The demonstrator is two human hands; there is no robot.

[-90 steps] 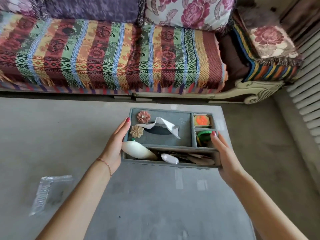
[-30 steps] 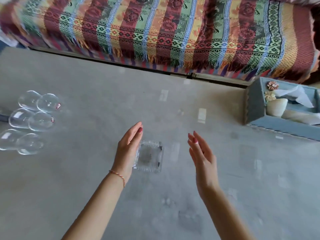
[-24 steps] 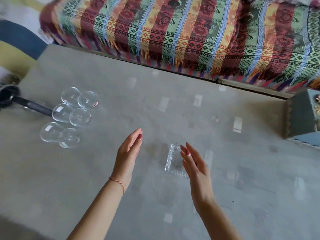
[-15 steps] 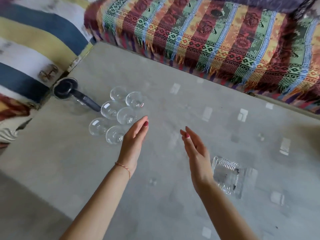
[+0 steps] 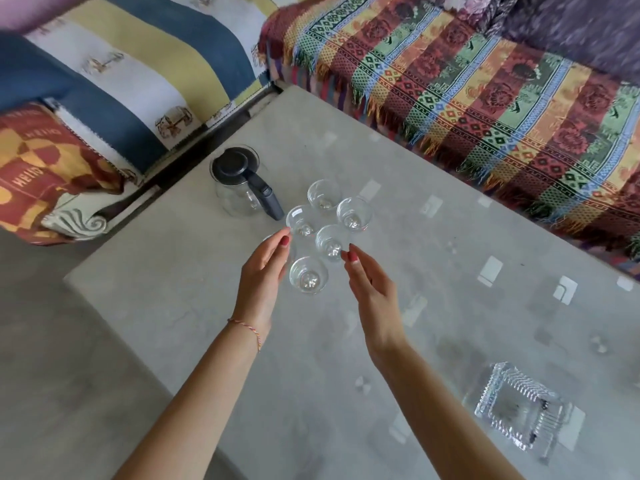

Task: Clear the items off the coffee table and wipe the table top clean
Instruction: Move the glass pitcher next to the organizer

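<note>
Our left hand [image 5: 261, 271] and right hand [image 5: 372, 289], grips open and empty, flank mid-frame glasses [image 5: 308, 275] (light, slippery, breakable); we'd grasp their sides.

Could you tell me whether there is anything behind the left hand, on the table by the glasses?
Behind the left hand, a curved clear edge shows by its fingertips, probably a sixth glass; the hand covers the rest. Five glasses stand in plain sight beside it.

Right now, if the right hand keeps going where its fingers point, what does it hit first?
Likely the clear glass just past the right hand fingertips; height above it is unclear from the head view.
</note>
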